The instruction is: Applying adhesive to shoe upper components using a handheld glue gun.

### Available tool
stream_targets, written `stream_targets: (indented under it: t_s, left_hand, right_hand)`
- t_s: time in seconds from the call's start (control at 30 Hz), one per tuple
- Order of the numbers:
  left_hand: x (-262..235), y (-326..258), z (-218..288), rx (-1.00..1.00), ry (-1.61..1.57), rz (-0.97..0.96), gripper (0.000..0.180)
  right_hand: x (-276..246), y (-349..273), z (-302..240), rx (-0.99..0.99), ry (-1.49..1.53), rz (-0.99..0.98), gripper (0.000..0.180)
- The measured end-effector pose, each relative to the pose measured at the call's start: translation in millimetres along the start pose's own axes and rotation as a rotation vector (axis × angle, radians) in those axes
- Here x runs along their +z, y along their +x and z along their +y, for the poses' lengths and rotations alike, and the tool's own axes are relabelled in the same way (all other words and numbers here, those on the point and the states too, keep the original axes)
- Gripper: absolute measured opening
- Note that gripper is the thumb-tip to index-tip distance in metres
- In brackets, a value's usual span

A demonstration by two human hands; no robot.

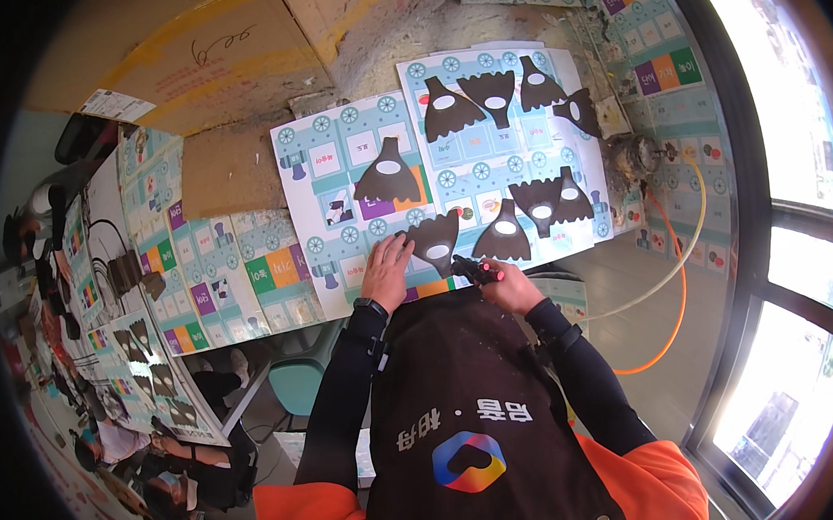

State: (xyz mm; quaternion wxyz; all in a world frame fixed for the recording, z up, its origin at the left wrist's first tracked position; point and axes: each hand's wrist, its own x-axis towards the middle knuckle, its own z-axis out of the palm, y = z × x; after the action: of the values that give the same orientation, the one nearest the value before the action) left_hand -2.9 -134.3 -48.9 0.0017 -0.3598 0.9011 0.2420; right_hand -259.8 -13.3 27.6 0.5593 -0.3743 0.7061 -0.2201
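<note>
My left hand lies with its fingers stretched out at the left edge of a dark brown fan-shaped piece, which has a wavy edge and a white oval. My right hand is closed around a black pistol-shaped tool with pink-red parts. The tool's tip is at the lower right of that piece; whether it touches cannot be seen. Another such piece lies just beyond my left hand. Several more lie to the right, including a piece near the tool. Printed sheets lie under them.
Cardboard boxes stand at the far left beside a flat cardboard sheet. A metal fitting with yellow and orange hoses is at the right. Other people sit at the left end. A teal chair stands below the table.
</note>
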Motion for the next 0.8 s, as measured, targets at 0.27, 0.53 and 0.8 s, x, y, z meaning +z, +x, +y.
stream_targets:
  t_s: [0.27,0.53,0.8]
  left_hand:
    - [-3.4,30.9,5.5,-0.219,-0.091,0.252,0.046]
    - [-35.4,96.1,-35.1,-0.447,0.055,0.546,0.043]
    - [-26.8,114.1,-62.3,-0.648,-0.028,0.173,0.045]
  right_hand:
    - [-29.0,-5.6,-19.9,0.043,0.225,-0.030,0.043]
    - [-54.2,-13.6,-43.2,0.095,0.451,0.029,0.039]
    - [-52.9,14.4,-75.9,-0.040,0.470,0.056,0.039]
